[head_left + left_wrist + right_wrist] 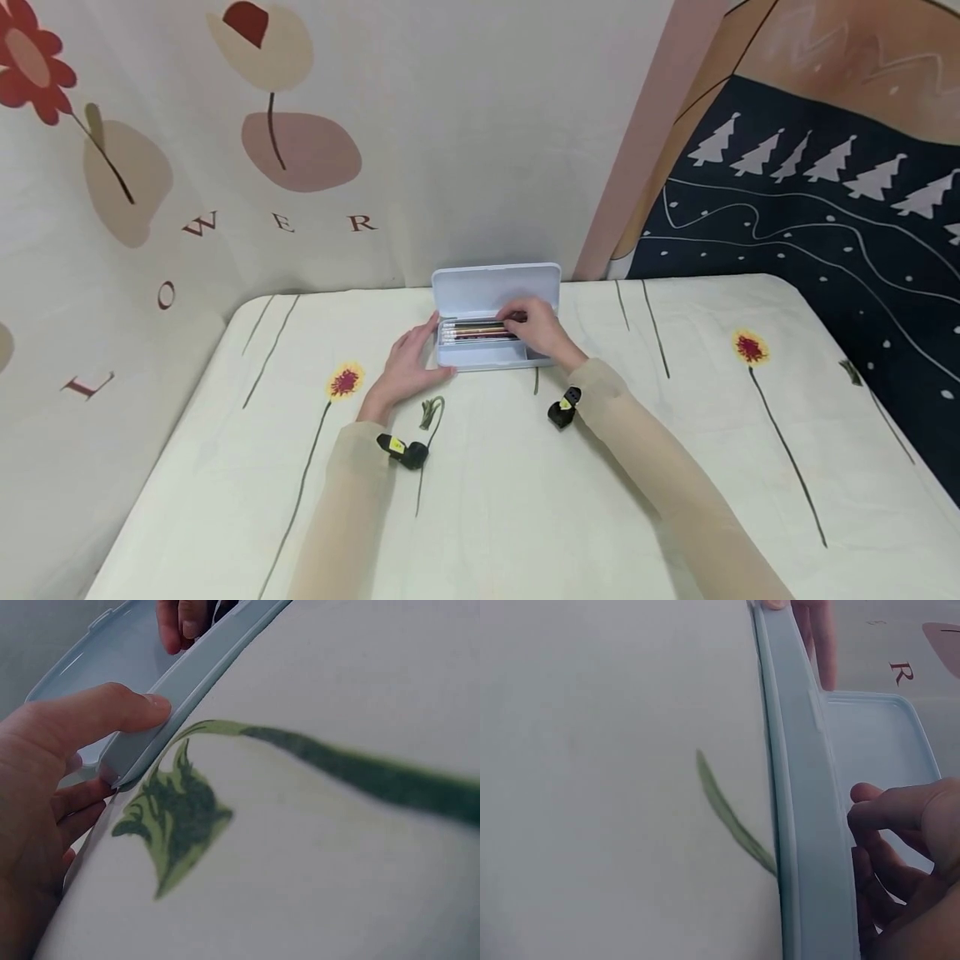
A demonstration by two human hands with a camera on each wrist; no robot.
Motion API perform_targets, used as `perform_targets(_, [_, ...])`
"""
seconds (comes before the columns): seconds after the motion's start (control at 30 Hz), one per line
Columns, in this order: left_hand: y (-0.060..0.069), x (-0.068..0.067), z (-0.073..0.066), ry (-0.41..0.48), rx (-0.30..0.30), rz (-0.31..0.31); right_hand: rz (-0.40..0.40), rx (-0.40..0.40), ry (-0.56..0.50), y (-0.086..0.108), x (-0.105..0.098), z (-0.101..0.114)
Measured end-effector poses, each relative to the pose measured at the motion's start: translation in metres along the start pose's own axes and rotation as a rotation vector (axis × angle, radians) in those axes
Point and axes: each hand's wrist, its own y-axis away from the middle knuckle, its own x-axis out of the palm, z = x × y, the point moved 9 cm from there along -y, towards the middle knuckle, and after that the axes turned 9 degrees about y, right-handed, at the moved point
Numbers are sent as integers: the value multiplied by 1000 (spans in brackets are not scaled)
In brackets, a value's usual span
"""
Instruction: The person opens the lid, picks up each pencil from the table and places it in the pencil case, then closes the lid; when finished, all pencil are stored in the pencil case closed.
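Observation:
A pale blue pencil case (480,360) lies on the cloth with its lid (495,287) raised against the wall behind. Several pencils (472,331) lie side by side in its back compartment. My left hand (405,367) holds the case's left end, the thumb on the front wall and the fingers round the side; the left wrist view shows this thumb (142,712) against the wall. Above the pencils' right ends, the curled fingers of my right hand (536,325) pinch at a pencil. Its fingertips are partly hidden by the case wall (810,810) in the right wrist view.
The case has a long front compartment and a smaller one at its right. A white cloth (495,500) printed with flowers covers the table. Behind it hang a printed flower curtain (480,150) and a dark tree-patterned fabric (787,217). A small camera sits on each wrist.

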Motion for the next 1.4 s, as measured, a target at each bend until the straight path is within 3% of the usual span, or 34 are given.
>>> perform_targets(0.2, [1,0,1,4,-1,3,-30,-16,-28,7,-10,-1])
perform_targets(0.57, [1,-1,3,15,-11,-3,-77,31,-92,23,-28,-8])
perform_targets(0.83, [2,0,4,29,-23,-3,-168,93,-98,32,-53,-16])
perform_targets(1.13, [2,1,6,36,-45,-3,-254,135,-162,33,-84,-21])
perform_targets(1.4, [1,1,6,36,-41,-4,-303,145,-125,30,-102,-19])
